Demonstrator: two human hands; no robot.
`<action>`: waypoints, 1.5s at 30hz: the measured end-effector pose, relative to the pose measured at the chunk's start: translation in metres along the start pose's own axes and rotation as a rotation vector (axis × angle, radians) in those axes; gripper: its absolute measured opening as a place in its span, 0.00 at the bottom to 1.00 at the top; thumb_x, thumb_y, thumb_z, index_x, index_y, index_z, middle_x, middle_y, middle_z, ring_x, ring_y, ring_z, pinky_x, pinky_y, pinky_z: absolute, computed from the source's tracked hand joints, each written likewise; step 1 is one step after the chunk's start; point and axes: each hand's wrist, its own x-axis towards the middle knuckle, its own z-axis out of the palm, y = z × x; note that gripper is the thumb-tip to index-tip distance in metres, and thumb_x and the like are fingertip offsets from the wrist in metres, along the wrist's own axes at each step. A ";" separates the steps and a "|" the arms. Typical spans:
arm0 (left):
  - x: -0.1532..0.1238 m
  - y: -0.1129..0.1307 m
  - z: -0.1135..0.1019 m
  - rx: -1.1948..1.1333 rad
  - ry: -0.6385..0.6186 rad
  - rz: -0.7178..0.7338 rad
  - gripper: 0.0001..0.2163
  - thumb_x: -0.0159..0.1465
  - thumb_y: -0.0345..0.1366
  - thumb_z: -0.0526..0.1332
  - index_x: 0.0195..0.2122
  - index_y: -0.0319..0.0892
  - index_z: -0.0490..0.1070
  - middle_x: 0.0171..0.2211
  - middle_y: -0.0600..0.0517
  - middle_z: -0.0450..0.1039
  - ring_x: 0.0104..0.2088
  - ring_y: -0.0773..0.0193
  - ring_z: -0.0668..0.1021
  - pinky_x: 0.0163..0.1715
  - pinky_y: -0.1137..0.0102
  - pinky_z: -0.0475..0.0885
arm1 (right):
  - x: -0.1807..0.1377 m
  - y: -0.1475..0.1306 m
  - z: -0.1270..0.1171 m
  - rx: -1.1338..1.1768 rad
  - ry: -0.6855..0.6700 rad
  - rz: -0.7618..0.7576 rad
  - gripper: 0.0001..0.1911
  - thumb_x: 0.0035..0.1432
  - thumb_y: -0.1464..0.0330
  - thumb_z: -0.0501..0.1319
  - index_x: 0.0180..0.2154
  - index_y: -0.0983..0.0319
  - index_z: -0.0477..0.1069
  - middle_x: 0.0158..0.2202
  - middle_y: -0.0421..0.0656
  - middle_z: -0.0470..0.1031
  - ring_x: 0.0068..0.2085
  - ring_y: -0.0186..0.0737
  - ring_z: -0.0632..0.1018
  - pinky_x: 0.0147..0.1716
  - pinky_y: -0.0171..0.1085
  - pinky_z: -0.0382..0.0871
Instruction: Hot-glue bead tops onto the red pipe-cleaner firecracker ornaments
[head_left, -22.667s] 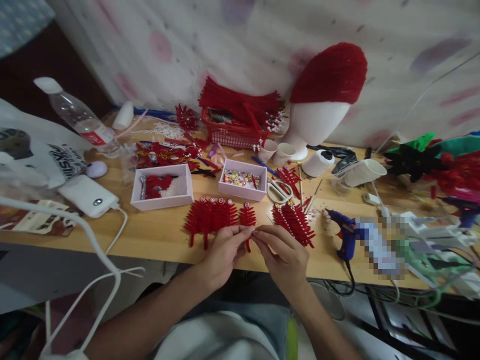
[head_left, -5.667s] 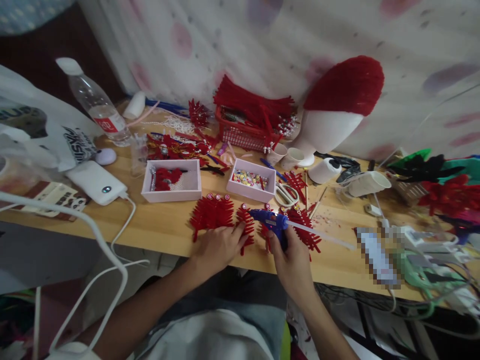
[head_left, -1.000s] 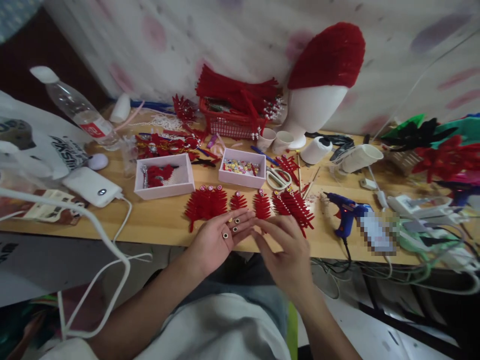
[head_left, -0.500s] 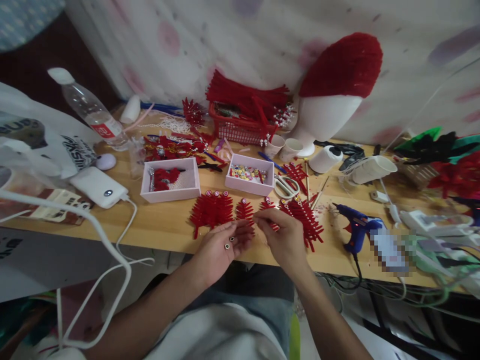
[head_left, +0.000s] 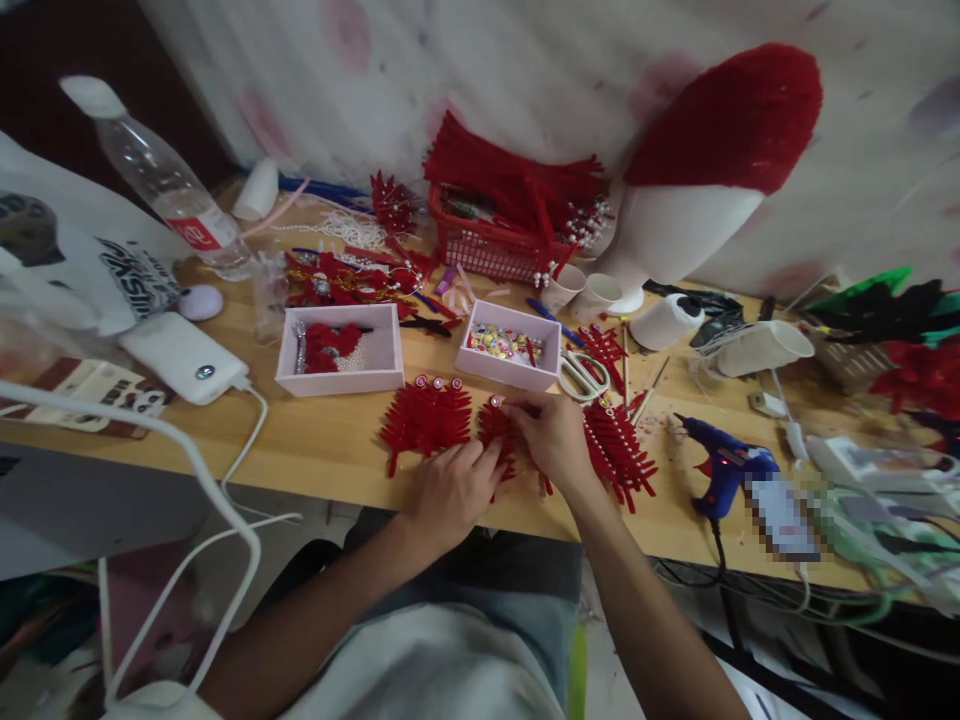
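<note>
The left hand (head_left: 456, 492) is palm down with curled fingers, its fingertips on a red, fuzzy, feather-shaped piece (head_left: 493, 428); whether the palm hides something, I cannot tell. The right hand (head_left: 553, 430) brings thumb and forefinger narrowly together at the upper part of this piece; whether they hold something is not clear. Beyond the right hand stands a pale pink rectangular box (head_left: 504, 367); well to its right lies a blue plastic glue gun (head_left: 721, 485).

L hand (head_left: 454, 490) palm-dn, R hand (head_left: 556, 438) curled nrby.
</note>
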 end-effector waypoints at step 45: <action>0.001 0.004 -0.002 0.184 -0.051 0.052 0.15 0.71 0.34 0.52 0.56 0.39 0.70 0.39 0.43 0.76 0.41 0.53 0.79 0.39 0.63 0.73 | -0.052 0.007 0.006 -0.517 -0.022 -0.442 0.19 0.67 0.70 0.52 0.57 0.65 0.68 0.40 0.48 0.80 0.46 0.49 0.70 0.48 0.46 0.61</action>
